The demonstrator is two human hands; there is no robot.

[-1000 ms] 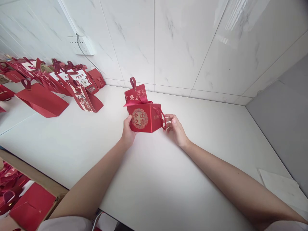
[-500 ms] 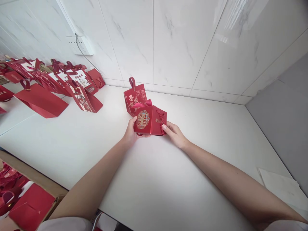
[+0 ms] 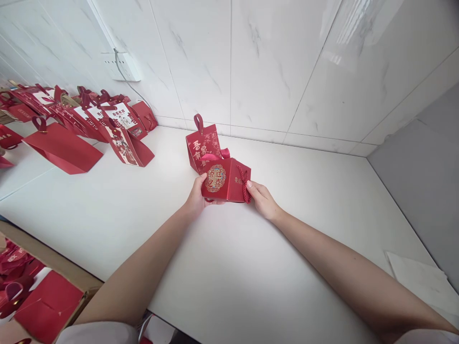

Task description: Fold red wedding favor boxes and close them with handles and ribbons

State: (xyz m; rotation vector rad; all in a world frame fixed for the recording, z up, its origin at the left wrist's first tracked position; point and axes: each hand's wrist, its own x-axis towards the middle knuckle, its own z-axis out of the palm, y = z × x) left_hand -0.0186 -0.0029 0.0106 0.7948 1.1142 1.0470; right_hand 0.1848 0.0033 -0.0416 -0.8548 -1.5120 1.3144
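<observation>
A red gift box (image 3: 216, 178) with gold lettering, a pink ribbon on top and a twisted rope cord (image 3: 245, 181) on its right side is held over the white table. My left hand (image 3: 196, 195) grips its left side, thumb on the front and fingers underneath. At the right side, my right hand (image 3: 261, 198) is closed with the thumb pressed by the cord; its other fingers are hidden behind the box. Just behind stands another red gift box (image 3: 203, 143) with a loop handle, partly covered by the held one.
Many red gift boxes (image 3: 73, 117) stand in rows at the left, with a plain red one (image 3: 64, 147) in front. A cardboard carton (image 3: 81, 282) of red boxes sits at lower left. A power strip (image 3: 121, 66) hangs on the tiled wall; a white sheet (image 3: 416, 277) lies right.
The held box has turned slightly and shifted a little to the right in view. My right thumb has moved slightly up along the cord side. Both hands keep their hold.
</observation>
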